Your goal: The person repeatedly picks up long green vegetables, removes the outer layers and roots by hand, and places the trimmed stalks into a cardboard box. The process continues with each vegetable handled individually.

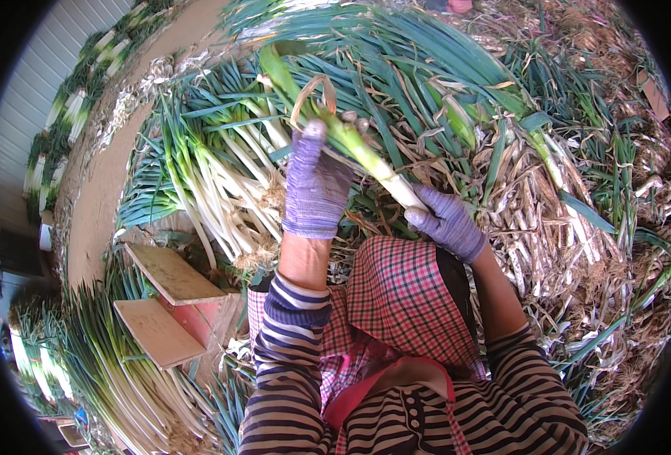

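Note:
Both my hands, in purple knit gloves, are on one thick green onion stalk (362,149) held at a slant above my lap. My left hand (319,182) grips its green upper part, where a dry brown leaf (316,94) curls loose. Lower down, my right hand (446,220) has its thumb and fingers around the white shank; the root end is hidden there. Peeled green onions (221,176) with white shanks and roots lie in a pile to the left. Unpeeled green onions (540,193) with dirty, dry outer leaves are heaped to the right.
A small wooden stand (167,307) with two boards is at the lower left, beside more long green onions (125,375). Tied bundles (76,108) line the wall past a dirt path (99,187). A checked apron (409,290) covers my lap. Leaf scraps (608,347) litter the right side.

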`<state>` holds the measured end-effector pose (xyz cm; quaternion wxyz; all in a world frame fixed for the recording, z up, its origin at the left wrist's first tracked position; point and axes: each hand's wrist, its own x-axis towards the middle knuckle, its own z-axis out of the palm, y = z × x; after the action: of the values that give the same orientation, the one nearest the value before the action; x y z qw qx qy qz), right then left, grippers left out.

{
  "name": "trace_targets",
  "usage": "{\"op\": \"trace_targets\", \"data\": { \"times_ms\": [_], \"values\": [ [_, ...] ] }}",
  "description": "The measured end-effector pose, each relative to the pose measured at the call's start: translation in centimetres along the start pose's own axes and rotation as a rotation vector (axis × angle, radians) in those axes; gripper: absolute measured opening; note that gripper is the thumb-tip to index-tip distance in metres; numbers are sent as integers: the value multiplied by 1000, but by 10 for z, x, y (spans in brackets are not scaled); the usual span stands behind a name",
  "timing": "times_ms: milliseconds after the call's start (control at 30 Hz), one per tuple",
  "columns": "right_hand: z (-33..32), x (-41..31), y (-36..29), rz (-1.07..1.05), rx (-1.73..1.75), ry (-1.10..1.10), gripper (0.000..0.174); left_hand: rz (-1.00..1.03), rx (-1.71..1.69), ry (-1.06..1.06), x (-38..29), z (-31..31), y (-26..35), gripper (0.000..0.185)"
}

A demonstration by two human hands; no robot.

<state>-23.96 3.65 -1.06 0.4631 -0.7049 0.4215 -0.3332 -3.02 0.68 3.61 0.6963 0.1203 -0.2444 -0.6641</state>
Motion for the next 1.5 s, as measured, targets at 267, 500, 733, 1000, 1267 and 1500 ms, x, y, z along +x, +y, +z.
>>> {"op": "trace_targets", "data": {
  "times_ms": [267,500,733,1000,1267,1500],
  "values": [
    [6,30,-28,-389,-246,93,38,57,-89,-77,-5,-4,-15,41],
    [11,37,-4,-490,-579,145,40,33,-86,-240,-8,4,-10,41],
    [-39,0,116,146,-640,341,36,28,-311,-354,-4,-3,13,41],
    [-58,-11,62,49,-280,221,43,63,-367,-340,8,-12,11,39],
    [23,48,-22,-30,158,-102,41,67,-134,1,2,-2,-7,51],
    [24,47,-11,-210,-463,218,42,173,240,316,1,-22,-51,25]
  ]
}}
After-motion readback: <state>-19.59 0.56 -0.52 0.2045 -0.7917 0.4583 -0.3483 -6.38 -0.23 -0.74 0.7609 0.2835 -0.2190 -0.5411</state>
